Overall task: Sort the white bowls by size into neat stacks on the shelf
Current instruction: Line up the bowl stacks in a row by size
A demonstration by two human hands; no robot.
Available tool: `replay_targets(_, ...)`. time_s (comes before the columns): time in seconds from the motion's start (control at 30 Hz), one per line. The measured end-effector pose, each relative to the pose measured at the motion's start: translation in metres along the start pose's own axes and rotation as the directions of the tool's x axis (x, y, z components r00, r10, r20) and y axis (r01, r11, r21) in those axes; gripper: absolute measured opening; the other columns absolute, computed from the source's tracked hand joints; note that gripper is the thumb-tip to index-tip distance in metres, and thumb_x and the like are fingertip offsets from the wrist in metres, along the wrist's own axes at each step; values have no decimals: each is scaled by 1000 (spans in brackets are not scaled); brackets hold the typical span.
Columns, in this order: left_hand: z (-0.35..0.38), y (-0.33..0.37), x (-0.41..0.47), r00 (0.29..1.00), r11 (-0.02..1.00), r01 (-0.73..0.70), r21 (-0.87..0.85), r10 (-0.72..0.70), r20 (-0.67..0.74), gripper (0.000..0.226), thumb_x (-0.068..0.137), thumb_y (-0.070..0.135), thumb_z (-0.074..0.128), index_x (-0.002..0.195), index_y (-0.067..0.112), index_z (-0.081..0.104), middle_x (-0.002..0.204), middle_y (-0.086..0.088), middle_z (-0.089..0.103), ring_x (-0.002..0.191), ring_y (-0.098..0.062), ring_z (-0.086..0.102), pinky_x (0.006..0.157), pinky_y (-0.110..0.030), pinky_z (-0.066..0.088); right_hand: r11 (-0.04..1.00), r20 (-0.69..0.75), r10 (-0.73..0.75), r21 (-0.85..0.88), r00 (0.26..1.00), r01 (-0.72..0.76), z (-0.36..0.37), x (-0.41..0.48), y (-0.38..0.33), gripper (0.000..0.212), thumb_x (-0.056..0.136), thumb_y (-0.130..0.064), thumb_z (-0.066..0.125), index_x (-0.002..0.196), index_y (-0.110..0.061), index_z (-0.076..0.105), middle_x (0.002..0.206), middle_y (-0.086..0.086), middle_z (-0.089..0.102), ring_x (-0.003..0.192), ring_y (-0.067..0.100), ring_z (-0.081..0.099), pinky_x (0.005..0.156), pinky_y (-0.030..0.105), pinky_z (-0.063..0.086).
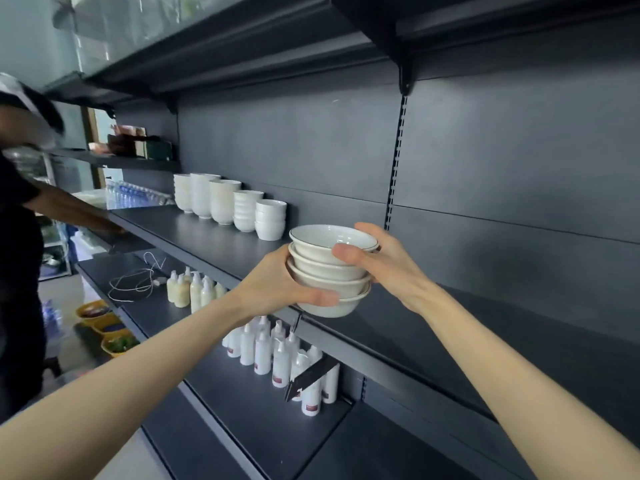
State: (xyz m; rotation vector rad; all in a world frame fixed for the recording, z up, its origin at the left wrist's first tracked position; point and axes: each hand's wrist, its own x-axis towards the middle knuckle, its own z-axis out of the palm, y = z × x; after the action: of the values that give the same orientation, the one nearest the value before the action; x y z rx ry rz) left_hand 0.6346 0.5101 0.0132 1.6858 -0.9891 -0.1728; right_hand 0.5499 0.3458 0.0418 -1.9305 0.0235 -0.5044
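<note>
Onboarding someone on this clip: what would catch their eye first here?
First, the stack of white bowls at centre frame, four nested, held in a two-handed grip: left hand under and beside it, right hand at its far side, above the front edge of the dark shelf. Next, the row of bowl stacks already standing further left on that shelf. Below, white pump bottles crowd the lower shelf.

Glossy white ceramic bowls [330, 268]; matt dark metal shelf [214, 233].
</note>
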Motion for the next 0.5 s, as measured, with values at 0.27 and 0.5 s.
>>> replay_targets(0.27,-69,-55,89,1000,1000,-18,22,18,-1,57,65,2,85,102,35,59,93,24,72,90,6,66,71,-9,50,999,-26,-21,-32,999,20,37,122,23,60,84,-25,70,134,-6,44,117,5,59,104,9,58,89,37,50)
replay_targets(0.5,-119,-106,165,999,999,-31,8,31,27,61,60,13,89,108,33,59,98,23,72,94,6,66,73,-10,49,998,-37,34,-50,999,-36,62,215,42,62,75,-36,78,126,-16,48,107,2,61,87,3,56,89,35,50)
